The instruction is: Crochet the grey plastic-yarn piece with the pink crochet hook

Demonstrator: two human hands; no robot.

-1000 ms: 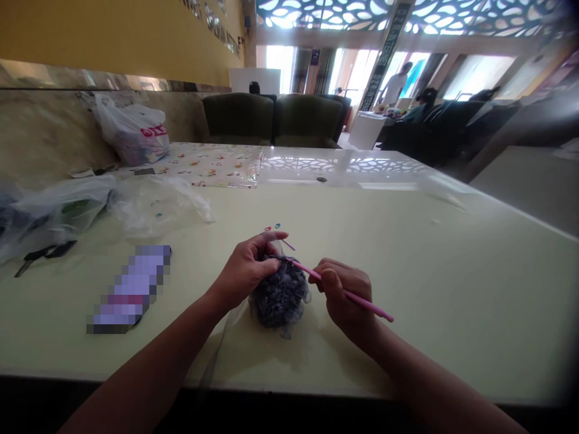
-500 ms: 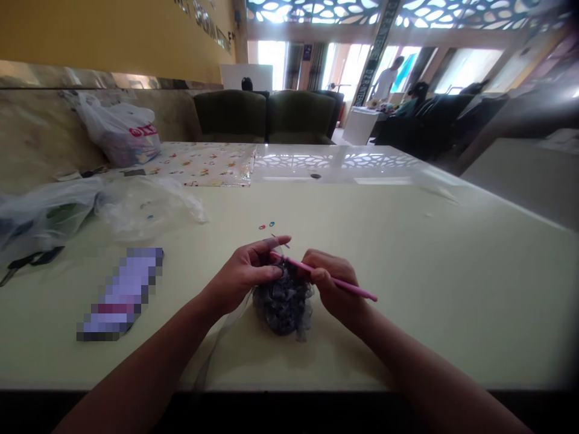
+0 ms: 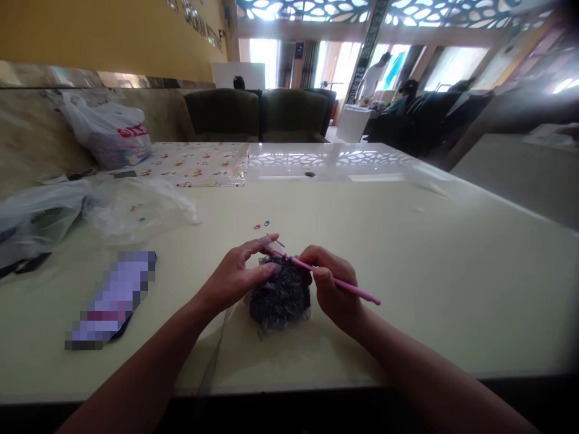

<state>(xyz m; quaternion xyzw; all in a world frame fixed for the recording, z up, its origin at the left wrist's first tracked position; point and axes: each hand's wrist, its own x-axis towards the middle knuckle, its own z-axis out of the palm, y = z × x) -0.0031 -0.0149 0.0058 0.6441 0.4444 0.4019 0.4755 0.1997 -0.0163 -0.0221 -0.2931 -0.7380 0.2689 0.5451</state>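
Note:
My left hand (image 3: 237, 274) pinches the top edge of a dark grey crocheted piece (image 3: 279, 296) that rests on the pale table (image 3: 429, 271). A sheer grey ribbon strand (image 3: 216, 355) trails from it toward the table's near edge. My right hand (image 3: 332, 289) is closed on a pink crochet hook (image 3: 337, 282), whose tip lies in the piece close to my left fingertips. Two small stitch markers (image 3: 261, 225), one red and one blue, lie just beyond my hands.
Crumpled clear plastic bags (image 3: 90, 208) lie at the left, a white shopping bag (image 3: 106, 134) behind them, a patterned sheet (image 3: 199, 164) farther back. A blurred-out flat object (image 3: 113, 298) lies left of my arm. Dark armchairs (image 3: 257, 114) and people stand beyond the table.
My right hand has moved in toward the crocheted piece and pushed the hook's tip further into it. The camera has drifted a little to the right, shifting the scene leftward.

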